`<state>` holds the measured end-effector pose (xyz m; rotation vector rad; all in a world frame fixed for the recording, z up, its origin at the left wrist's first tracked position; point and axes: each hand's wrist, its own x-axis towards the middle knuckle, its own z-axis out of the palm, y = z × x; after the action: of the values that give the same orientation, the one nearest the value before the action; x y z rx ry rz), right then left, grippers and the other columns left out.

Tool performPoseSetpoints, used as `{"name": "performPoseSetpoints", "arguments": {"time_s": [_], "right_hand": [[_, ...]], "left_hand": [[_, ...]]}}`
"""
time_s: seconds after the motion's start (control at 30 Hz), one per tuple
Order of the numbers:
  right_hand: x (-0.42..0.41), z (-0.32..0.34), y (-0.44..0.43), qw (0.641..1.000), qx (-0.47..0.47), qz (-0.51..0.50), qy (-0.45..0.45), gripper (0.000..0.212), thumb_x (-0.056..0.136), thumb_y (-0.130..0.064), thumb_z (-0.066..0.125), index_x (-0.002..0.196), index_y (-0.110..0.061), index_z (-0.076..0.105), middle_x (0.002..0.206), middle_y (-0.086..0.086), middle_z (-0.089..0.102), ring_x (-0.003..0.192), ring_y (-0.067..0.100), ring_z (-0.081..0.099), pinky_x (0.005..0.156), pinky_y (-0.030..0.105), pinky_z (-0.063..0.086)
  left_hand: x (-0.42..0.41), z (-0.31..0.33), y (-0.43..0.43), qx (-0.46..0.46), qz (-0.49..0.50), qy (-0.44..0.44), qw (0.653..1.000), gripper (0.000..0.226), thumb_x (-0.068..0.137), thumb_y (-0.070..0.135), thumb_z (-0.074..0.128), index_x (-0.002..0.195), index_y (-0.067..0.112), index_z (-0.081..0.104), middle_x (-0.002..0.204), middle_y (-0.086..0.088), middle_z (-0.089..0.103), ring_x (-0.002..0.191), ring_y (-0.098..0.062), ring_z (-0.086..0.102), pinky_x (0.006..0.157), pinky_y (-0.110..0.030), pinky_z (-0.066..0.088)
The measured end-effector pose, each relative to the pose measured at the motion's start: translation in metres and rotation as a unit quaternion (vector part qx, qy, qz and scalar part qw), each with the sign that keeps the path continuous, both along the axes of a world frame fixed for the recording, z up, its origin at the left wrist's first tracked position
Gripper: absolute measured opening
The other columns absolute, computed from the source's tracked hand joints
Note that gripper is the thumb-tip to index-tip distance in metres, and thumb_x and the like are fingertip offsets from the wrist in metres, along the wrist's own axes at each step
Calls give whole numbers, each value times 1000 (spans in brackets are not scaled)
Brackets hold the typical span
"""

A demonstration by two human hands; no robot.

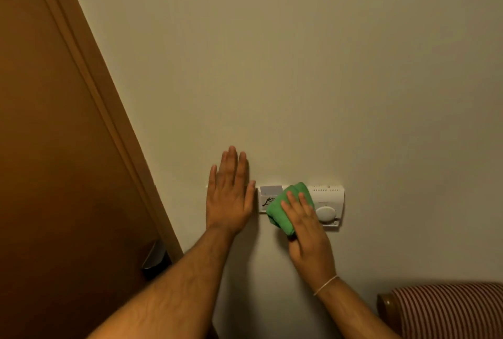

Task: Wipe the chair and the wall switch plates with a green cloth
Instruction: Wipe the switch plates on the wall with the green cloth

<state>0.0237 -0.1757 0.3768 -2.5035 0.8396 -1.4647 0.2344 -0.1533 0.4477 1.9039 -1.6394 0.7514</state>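
Plain beige wall (299,66) fills most of view, dim warm light. Brown wooden door (54,148) w/ frame along left edge, metal door handle (153,257) low at its right side. Striped red/white chair (449,311) in bottom right corner, wood trim at its left end. Row of white switch plates (268,197) mid-wall, low in frame; rightmost unit is a thermostat (329,208) w/ round dial, vent slots on top. Card-holder plate in middle has a card in its slot. Left hand (231,191) flat on wall, fingers spread, grip released, covering leftmost plate. Right hand (307,229) grip clenched on green cloth (285,208), bunched, pressed onto the plates between card holder & thermostat. Thin string band on right wrist.
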Motion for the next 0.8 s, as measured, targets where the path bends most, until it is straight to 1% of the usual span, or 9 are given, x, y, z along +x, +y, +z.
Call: {"name": "performPoseSetpoints", "arguments": {"time_s": [0.07, 0.13, 0.23, 0.3, 0.4, 0.43, 0.6, 0.7, 0.8], "right_hand": [[10, -6, -5, 1000, 5, -12, 21, 113, 80, 19, 66, 169, -32, 19, 176, -8, 23, 165, 19, 20, 135, 36, 15], [21, -15, -8, 999, 12, -29, 34, 115, 79, 18, 69, 169, -33, 18, 177, -10, 19, 165, 17, 18, 136, 33, 12], [31, -29, -14, 997, 0, -65, 34, 100, 83, 9, 64, 167, -27, 23, 178, -14, 11, 166, 14, 12, 136, 32, 8], [35, -39, -18, 995, -13, -94, 28, 90, 85, 3, 58, 165, -22, 25, 176, -8, 19, 166, 14, 10, 136, 35, 12], [38, -53, -21, 992, -21, -123, 33, 76, 92, -8, 46, 164, -18, 24, 167, 6, 36, 166, 14, 6, 129, 52, 29], [38, -57, -22, 990, -30, -128, 40, 72, 94, -11, 45, 163, -17, 25, 165, 8, 38, 166, 15, 5, 126, 56, 29], [39, -77, -31, 985, -86, -143, 52, 48, 109, -23, 42, 156, -12, 40, 159, 14, 45, 158, 30, 23, 134, 46, 13], [40, -86, -30, 986, -77, -139, 56, 46, 117, -29, 25, 152, -10, 47, 157, 15, 48, 157, 31, 26, 131, 50, 18], [44, -90, -29, 988, -62, -133, 42, 43, 115, -20, 33, 151, -4, 50, 157, 17, 49, 161, 29, 21, 131, 51, 21]], "left_hand": [[9, 14, -15, -25, 2, -2, 1000, 72, 115, 38, 33, 177, 13, 8, 186, -10, 3, 173, -22, -2, 139, -38, -9], [18, 17, -26, -38, 3, -6, 999, 73, 115, 36, 33, 178, 15, 2, 186, -6, -8, 172, -19, -12, 138, -38, -11], [31, 8, -39, -59, -10, -41, 997, 74, 116, 37, 28, 176, 19, -11, 183, -1, -24, 170, -18, -19, 138, -39, -13], [41, 4, -45, -77, -27, -61, 995, 75, 116, 38, 27, 175, 21, -17, 182, 2, -29, 169, -16, -22, 137, -38, -14], [55, 1, -55, -104, -59, -91, 989, 74, 117, 38, 25, 174, 24, -19, 181, 5, -30, 169, -14, -22, 137, -37, -15], [58, 0, -58, -115, -67, -100, 986, 71, 118, 38, 22, 174, 24, -18, 181, 4, -29, 169, -14, -22, 137, -37, -14], [66, -10, -68, -140, -84, -119, 979, 66, 118, 38, 15, 176, 21, -13, 183, 2, -25, 170, -18, -20, 137, -41, -15], [68, -13, -70, -147, -90, -121, 978, 67, 118, 39, 17, 176, 20, -11, 183, 1, -24, 170, -19, -19, 137, -41, -15], [67, -12, -71, -152, -89, -125, 976, 67, 118, 39, 18, 176, 20, -10, 183, 0, -24, 170, -19, -19, 137, -42, -15]]}}
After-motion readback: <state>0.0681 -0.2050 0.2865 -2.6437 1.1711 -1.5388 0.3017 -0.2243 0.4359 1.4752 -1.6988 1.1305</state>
